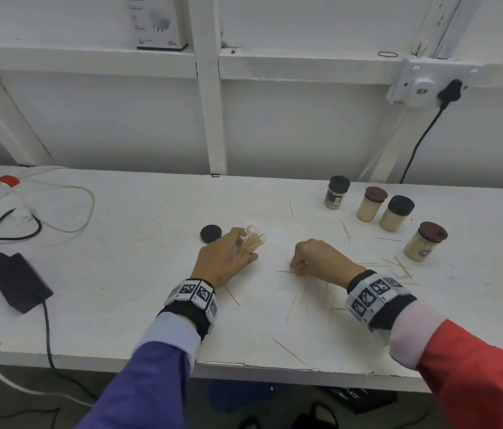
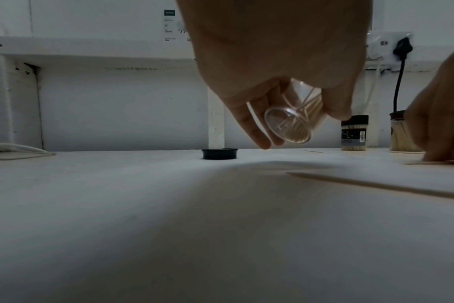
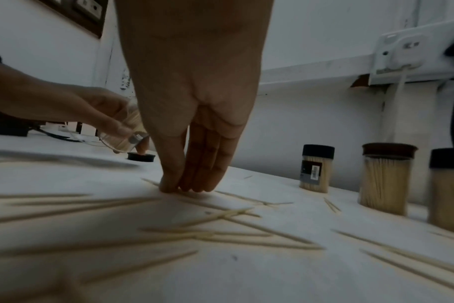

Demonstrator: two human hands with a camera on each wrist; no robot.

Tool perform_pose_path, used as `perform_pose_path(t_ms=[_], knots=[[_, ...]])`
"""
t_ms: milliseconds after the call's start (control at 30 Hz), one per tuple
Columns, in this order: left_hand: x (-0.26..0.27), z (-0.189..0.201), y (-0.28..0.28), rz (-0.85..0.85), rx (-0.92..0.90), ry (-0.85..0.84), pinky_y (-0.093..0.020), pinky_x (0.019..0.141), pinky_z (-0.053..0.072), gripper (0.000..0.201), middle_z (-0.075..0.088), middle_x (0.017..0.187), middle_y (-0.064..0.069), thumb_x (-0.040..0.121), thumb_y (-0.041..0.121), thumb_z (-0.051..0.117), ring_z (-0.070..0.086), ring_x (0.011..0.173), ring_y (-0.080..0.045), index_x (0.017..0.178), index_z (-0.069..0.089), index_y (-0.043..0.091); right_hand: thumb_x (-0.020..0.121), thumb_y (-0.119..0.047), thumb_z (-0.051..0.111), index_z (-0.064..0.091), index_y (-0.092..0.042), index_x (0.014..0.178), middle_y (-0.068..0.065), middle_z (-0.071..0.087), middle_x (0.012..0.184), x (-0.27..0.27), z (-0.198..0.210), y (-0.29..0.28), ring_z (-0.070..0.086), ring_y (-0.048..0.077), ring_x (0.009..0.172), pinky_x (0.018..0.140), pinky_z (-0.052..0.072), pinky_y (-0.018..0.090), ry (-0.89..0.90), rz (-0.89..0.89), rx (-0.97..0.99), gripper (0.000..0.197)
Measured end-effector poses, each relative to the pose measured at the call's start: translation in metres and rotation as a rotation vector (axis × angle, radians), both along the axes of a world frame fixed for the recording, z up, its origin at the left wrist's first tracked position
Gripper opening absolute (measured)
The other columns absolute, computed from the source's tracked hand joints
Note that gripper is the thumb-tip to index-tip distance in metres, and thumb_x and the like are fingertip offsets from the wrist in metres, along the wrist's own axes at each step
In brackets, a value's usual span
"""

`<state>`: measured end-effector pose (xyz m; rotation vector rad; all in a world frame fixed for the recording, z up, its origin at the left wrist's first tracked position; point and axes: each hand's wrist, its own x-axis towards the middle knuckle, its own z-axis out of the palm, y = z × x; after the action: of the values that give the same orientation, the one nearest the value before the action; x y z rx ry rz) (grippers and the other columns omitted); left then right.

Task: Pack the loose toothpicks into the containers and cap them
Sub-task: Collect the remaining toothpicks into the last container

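Open container: a clear, round plastic jar (image 1: 251,241), uncapped and tilted with its mouth up and away from the person; partly filled with pale wooden toothpicks; held above the worktop (image 1: 139,243).
Left hand: the left hand (image 1: 224,260) grips the clear jar, fingers and thumb curled round its wall; the smooth, disc-shaped base faces the left wrist camera.
Loose cap: a black, round, low cap (image 1: 210,233) lies flat on the worktop just left of the left hand.
Right hand: the right hand (image 1: 316,257) is lowered to the worktop, fingers pressed together with the thumb, tips (image 3: 184,184) pinching at a toothpick lying there.
Loose toothpicks: thin, pale, pointed wooden sticks (image 1: 292,308) scattered on the worktop around and in front of the right hand.
Capped containers: four upright jars at the far right, packed with toothpicks; two with black caps (image 1: 337,191) (image 1: 396,213), two with dark red caps (image 1: 371,204) (image 1: 424,242).
Worktop: white, painted, matt, slightly rough surface.
Periphery: a black power adapter (image 1: 20,281) with cable lies at the left.
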<state>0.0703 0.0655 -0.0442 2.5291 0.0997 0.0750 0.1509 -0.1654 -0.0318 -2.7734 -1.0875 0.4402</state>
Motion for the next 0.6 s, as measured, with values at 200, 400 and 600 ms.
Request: perform_pose_path(t_ms=[200, 400, 600], knots=[[0.000, -0.001, 0.000, -0.002, 0.010, -0.003, -0.027, 0.080, 0.039, 0.053, 0.059, 0.119, 0.011, 0.086, 0.050, 0.064, 0.057, 0.103, -0.012, 0.129, 0.044, 0.027, 0.086, -0.015, 0.053, 0.059, -0.020, 0.081, -0.003, 0.058, 0.086, -0.007, 0.001, -0.001, 0.053, 0.019, 0.078, 0.060, 0.034, 0.026, -0.119, 0.053, -0.148, 0.009], [-0.002, 0.000, 0.000, -0.009, 0.027, 0.001, -0.027, 0.080, 0.040, 0.052, 0.059, 0.121, 0.010, 0.087, 0.050, 0.063, 0.057, 0.102, -0.012, 0.129, 0.044, 0.026, 0.087, -0.013, 0.053, 0.051, -0.019, 0.088, 0.002, 0.057, 0.094, -0.013, 0.010, 0.004, 0.047, 0.018, 0.077, 0.066, 0.033, 0.027, -0.074, 0.127, -0.215, 0.006], [-0.002, 0.001, 0.000, -0.009, 0.034, 0.016, -0.028, 0.081, 0.041, 0.053, 0.059, 0.121, 0.010, 0.087, 0.051, 0.063, 0.057, 0.102, -0.012, 0.129, 0.044, 0.026, 0.084, -0.010, 0.055, 0.062, -0.018, 0.095, 0.000, 0.060, 0.096, -0.015, 0.006, 0.006, 0.048, 0.016, 0.080, 0.066, 0.031, 0.026, -0.103, 0.082, -0.163, 0.016]])
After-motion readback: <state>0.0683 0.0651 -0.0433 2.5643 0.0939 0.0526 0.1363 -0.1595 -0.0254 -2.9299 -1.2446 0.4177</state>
